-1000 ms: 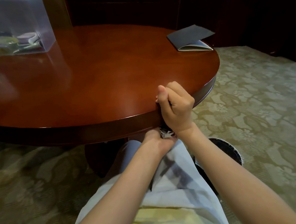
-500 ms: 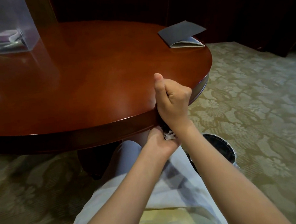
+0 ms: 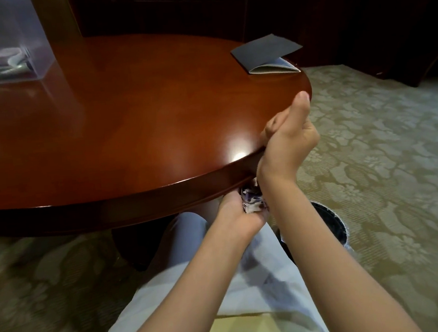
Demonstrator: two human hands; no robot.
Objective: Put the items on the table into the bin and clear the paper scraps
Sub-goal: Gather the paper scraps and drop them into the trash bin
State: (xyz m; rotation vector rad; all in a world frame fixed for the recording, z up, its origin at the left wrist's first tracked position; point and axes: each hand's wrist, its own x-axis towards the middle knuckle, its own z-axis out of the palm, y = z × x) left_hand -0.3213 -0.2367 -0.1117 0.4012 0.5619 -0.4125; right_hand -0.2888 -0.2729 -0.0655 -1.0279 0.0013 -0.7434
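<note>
Nearest, at 4 o'clock, the wastebasket stands ready. Left hand, fingers curled round the paper scraps, cups them under the table rim at 5 o'clock — best held tight against the edge. Right hand above: fingers curled, thumb raised, apparently empty.

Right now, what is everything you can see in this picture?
Round wooden table: one, red-brown, centre.
Clear plastic bin: one, see-through, table's far left.
Folded booklet: one, dark grey, table's far right edge.
Paper scraps: small bunch, white and purple, in left hand.
Round wastebasket: one, black, floor under right arm.
Patterned carpet: one, beige-green, floor.
Hands: two; left hand cups scraps below table edge, right hand curled at the edge.
</note>
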